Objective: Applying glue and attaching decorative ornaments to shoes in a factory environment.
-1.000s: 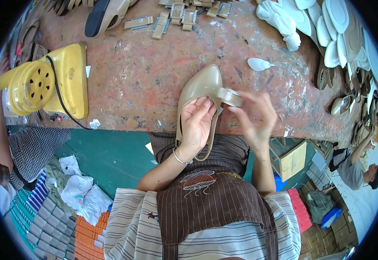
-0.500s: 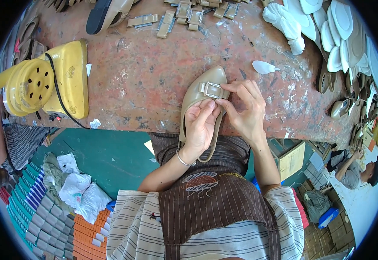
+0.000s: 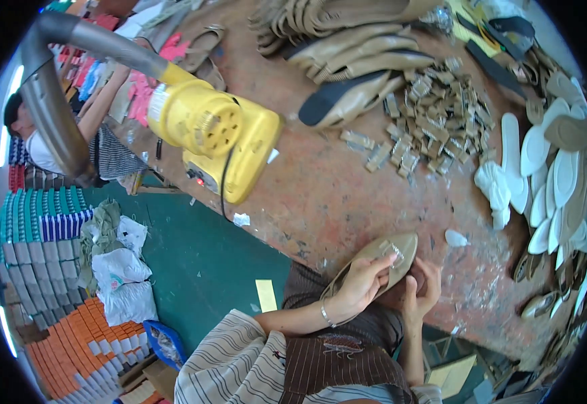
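Observation:
A beige pointed-toe slingback shoe (image 3: 405, 246) is tilted at the table's front edge, above my lap. My left hand (image 3: 357, 288) is closed around its open side, with the thumb and fingers by the rhinestone-trimmed buckle bow (image 3: 392, 254) on the upper. Beside the toe, on the shoe's right side, my right hand (image 3: 420, 293) has its thumb and fingers apart and nothing visible between them. The sole is turned away from view.
A yellow machine (image 3: 219, 135) with a grey hose stands at left, its black cord hanging over the edge. A heap of buckle bows (image 3: 441, 124) lies beyond, near stacked shoes (image 3: 357, 57). White insoles (image 3: 556, 182) pile at right, near a small white bottle (image 3: 456, 238). Another person works far left.
The view has swung left and shows more of the table. My right hand has come off the buckle and opened beside the toe. My left fingers have shifted up to the bow.

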The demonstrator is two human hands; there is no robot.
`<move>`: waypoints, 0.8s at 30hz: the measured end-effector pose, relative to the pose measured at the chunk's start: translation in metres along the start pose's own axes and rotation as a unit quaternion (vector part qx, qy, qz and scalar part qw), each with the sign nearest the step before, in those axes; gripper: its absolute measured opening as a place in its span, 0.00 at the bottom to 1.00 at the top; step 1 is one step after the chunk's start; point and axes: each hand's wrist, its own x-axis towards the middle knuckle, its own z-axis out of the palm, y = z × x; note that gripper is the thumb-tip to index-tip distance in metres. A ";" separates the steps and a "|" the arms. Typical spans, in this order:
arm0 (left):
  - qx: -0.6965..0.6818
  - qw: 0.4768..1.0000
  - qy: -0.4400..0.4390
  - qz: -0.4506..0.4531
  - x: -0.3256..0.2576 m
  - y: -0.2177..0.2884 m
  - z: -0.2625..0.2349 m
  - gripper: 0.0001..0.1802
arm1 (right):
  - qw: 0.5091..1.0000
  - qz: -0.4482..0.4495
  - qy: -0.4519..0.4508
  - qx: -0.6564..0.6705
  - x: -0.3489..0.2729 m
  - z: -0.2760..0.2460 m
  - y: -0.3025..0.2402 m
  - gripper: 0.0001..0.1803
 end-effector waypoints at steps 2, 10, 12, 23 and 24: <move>-0.004 1.000 -0.017 -0.001 -0.019 0.018 0.013 0.12 | 0.998 0.033 0.031 0.050 -0.017 0.003 0.011 0.11; 0.034 0.979 -0.159 0.127 -0.038 0.126 0.102 0.08 | 0.997 0.015 0.027 -0.074 -0.013 0.005 0.015 0.06; 0.098 0.939 -0.234 0.232 -0.020 0.169 0.127 0.06 | 0.998 0.018 0.029 -0.058 -0.011 0.004 0.016 0.07; 0.146 0.762 0.225 0.590 0.151 0.560 0.168 0.16 | 0.998 0.017 0.032 -0.060 -0.013 0.003 0.014 0.05; 0.137 0.748 0.303 0.574 0.146 0.604 0.144 0.18 | 0.999 0.017 0.021 -0.046 -0.013 0.003 0.013 0.05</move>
